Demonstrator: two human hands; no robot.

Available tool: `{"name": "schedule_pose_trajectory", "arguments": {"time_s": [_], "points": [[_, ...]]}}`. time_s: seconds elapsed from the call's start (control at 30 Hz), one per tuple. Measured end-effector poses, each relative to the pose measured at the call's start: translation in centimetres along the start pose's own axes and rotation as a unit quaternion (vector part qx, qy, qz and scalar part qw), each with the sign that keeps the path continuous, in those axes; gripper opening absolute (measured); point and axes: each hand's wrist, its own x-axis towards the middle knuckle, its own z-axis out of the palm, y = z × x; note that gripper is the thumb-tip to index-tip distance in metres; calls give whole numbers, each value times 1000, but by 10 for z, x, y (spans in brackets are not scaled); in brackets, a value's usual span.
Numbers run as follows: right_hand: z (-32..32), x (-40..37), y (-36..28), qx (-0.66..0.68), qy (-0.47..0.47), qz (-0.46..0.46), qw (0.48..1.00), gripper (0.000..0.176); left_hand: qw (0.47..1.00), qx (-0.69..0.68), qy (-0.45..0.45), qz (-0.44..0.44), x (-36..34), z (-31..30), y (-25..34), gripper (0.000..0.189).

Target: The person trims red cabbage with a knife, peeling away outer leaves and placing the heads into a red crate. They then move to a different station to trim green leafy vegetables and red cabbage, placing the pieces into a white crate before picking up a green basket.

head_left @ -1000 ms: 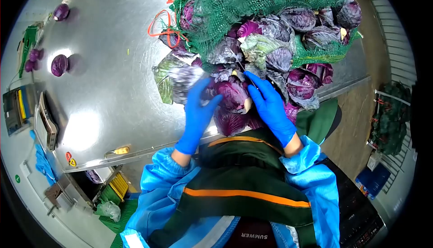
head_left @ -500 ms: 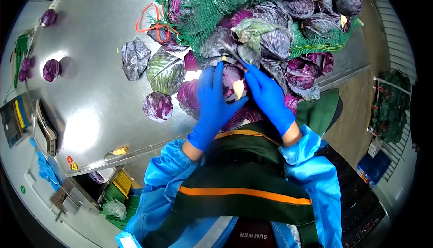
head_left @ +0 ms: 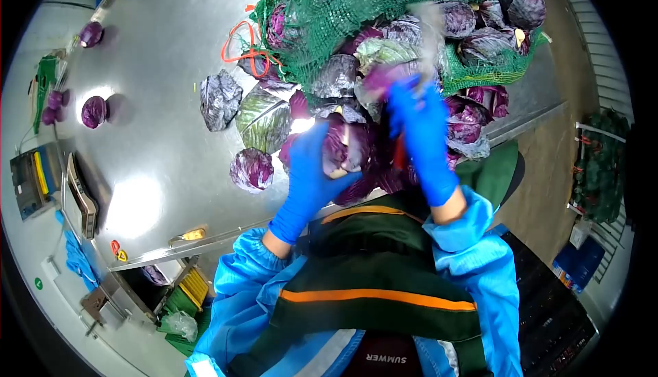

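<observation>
My left hand (head_left: pixel 312 175), in a blue glove, is wrapped round the left side of a red cabbage (head_left: pixel 343 145) near the table's front edge. To its right my right hand (head_left: pixel 419 127) is raised and smeared by motion. A blurred blade (head_left: pixel 430 34) points away from its fingers, with a blurred purple leaf (head_left: pixel 387 79) beside it. Loose dark leaves and cabbages lie around the held cabbage. Behind them a green net (head_left: pixel 329 17) covers part of a pile of red cabbages (head_left: pixel 526 5).
On the metal table (head_left: pixel 164 116) lie an orange-red band (head_left: pixel 236 41), a leafy head (head_left: pixel 221 100), a small cabbage (head_left: pixel 251 170), a yellow-handled tool (head_left: pixel 192 235) and scissors (head_left: pixel 118 250). More cabbages (head_left: pixel 94 112) sit far left. A filled net sack (head_left: pixel 603 171) stands right.
My right hand has lifted away from the cabbage with the blade, which now points upward in the view. A purple leaf has come up beside it. My left hand remains on the cabbage.
</observation>
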Motion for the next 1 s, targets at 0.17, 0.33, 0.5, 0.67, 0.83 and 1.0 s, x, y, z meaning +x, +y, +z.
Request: {"name": "schedule_pose_trajectory", "arguments": {"time_s": [0.17, 0.33, 0.5, 0.67, 0.83, 1.0], "points": [[-14, -17, 9, -303, -184, -72, 932, 57, 988, -43, 10, -148, 15, -5, 2, 81], [-3, -28, 56, -212, -160, -146, 953, 50, 997, 65, -38, -5, 39, -27, 6, 55], [-3, -34, 52, -193, -172, -146, 955, 53, 982, 77, -22, 171, 68, -16, -12, 22], [-9, -31, 70, -199, -178, -127, 955, 53, 849, -368, 82, -370, 56, -3, -70, 26], [-23, -31, 78, -139, -167, -22, 976, 52, 980, 116, 159, 41, 42, -34, -20, 43], [-10, -35, 72, -208, -157, -138, 956, 60, 984, -85, -157, -17, 47, -46, -17, 53]]}}
